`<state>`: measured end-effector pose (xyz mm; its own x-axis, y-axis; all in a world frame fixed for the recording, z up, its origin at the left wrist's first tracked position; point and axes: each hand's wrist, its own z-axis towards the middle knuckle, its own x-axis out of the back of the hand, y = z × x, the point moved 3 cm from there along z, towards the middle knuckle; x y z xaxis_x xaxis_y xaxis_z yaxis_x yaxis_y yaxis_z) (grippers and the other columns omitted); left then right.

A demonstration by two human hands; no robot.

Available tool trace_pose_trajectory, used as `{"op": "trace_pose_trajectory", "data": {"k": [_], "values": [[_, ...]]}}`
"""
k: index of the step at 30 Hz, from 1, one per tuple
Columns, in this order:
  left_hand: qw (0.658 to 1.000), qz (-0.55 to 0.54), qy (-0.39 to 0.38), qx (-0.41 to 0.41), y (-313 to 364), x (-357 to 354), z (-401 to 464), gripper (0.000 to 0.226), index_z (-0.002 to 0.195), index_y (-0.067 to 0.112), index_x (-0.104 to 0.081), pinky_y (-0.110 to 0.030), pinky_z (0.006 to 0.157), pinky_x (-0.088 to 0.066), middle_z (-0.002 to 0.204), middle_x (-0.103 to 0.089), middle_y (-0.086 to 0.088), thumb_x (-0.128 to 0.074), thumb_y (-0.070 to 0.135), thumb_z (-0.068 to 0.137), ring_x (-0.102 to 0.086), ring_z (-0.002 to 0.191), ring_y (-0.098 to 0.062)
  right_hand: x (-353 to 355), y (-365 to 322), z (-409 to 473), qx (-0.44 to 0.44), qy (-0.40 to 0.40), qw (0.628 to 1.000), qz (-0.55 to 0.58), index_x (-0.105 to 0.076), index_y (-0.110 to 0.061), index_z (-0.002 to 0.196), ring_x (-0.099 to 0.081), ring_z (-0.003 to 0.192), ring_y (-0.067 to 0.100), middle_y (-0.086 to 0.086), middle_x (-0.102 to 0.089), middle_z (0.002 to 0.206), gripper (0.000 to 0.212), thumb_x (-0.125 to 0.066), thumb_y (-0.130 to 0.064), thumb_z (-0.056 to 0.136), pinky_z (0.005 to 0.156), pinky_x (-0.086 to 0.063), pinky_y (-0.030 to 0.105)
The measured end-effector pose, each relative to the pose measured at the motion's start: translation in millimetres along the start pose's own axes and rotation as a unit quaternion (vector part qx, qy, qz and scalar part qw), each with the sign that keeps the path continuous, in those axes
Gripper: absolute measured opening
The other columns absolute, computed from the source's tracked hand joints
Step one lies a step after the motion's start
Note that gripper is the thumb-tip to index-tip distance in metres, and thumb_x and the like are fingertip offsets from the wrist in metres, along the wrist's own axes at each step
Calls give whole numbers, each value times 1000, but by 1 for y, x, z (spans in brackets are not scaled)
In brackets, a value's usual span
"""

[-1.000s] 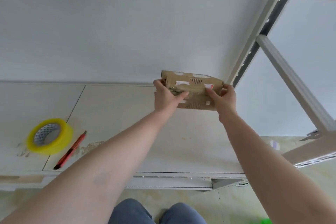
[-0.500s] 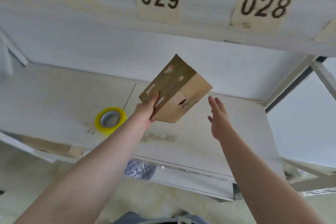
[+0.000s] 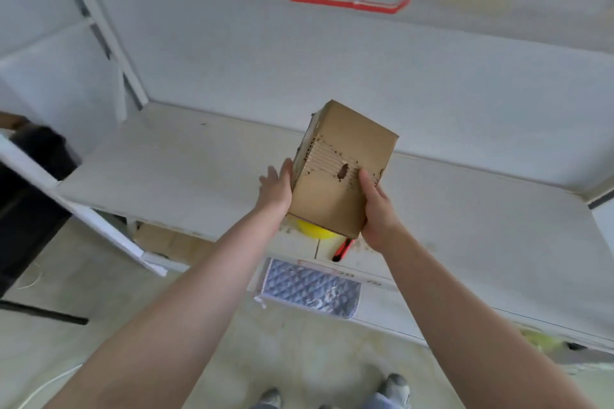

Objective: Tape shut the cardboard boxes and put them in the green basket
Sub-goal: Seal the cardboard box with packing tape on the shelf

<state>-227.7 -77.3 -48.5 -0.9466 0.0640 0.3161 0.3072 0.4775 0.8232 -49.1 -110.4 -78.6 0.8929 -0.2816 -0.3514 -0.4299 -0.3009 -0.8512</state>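
Above the white bench (image 3: 199,176) we hold the brown cardboard box (image 3: 342,173) tilted between both hands: left hand (image 3: 275,189) flat on its side, fingers straight; right hand (image 3: 377,209) gripping the lower corner.

White shelf (image 3: 199,176) running left to right, its board scuffed and flaking near the front edge. Lying on it: a yellow tape roll (image 3: 314,232), mostly hidden behind the box, and just to its right a red-and-black utility knife (image 3: 344,250), only its near end showing. Below the shelf, the pale floor (image 3: 299,359) is carrying a flattened piece of cardboard (image 3: 172,242) and a quilted grey pad (image 3: 310,289).
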Motion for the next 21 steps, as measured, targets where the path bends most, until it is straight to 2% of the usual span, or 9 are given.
{"op": "trace_pose_trajectory", "data": {"k": [2,5,7,9,12,14,16,18,21], "values": [[997,-34,-34,-58,-3,28,1,77,154,26,-28,-47,120,-17,161,-26,0,-22,72,93,-23,148,-22,-30,15,2,-27,4,999,-19,-55,-17,133,-63,114,22,3,-68,123,51,-56,-49,94,100,-49,44],[991,29,-89,-92,-13,62,1,98,154,18,-25,-42,116,-23,158,-28,0,-40,80,79,-28,144,-19,-64,29,5,-60,13,995,-77,-57,-17,129,-62,114,23,3,-66,123,53,-58,-54,91,103,-47,45],[989,66,-95,-88,-24,81,10,88,147,17,-36,-35,98,-35,147,-44,1,-51,74,82,-44,121,-14,-82,33,11,-76,9,989,-125,-56,-18,130,-61,113,23,4,-64,124,54,-58,-55,91,104,-46,45],[991,69,-75,-87,-34,95,21,68,140,19,-47,-29,87,-35,135,-54,2,-50,64,90,-48,107,-11,-99,35,17,-87,3,983,-163,-53,-19,132,-61,111,21,4,-63,123,55,-56,-56,92,104,-46,43],[997,28,-50,-53,-49,111,40,60,136,16,-52,-25,84,-37,120,-58,4,-49,59,93,-55,105,-11,-119,44,30,-100,-25,968,-230,-47,-25,139,-54,119,20,1,-57,133,56,-46,-59,95,109,-39,43],[999,18,-36,-17,-62,121,53,66,139,12,-49,-29,90,-35,122,-58,2,-48,60,93,-52,110,-16,-124,52,42,-71,-34,948,-307,-39,-25,147,-43,132,23,2,-46,146,61,-35,-60,98,113,-30,43],[1000,23,-12,17,-76,131,67,71,143,9,-45,-32,93,-34,134,-55,-3,-48,60,94,-49,123,-23,-114,56,53,-13,8,889,-458,-38,-17,147,-39,136,28,7,-42,149,62,-31,-57,100,109,-31,41],[999,29,-5,36,-87,138,81,73,144,6,-43,-32,92,-33,141,-51,-9,-48,58,94,-46,130,-29,-96,59,62,46,68,793,-603,-49,-9,133,-44,127,31,13,-50,135,57,-37,-53,99,101,-36,40],[997,42,-22,58,-93,142,97,76,145,4,-40,-36,96,-36,143,-49,-11,-47,60,94,-46,130,-30,-76,77,68,42,41,671,-739,-42,-2,135,-49,124,30,13,-56,128,72,-50,-59,92,105,-36,40]]}}
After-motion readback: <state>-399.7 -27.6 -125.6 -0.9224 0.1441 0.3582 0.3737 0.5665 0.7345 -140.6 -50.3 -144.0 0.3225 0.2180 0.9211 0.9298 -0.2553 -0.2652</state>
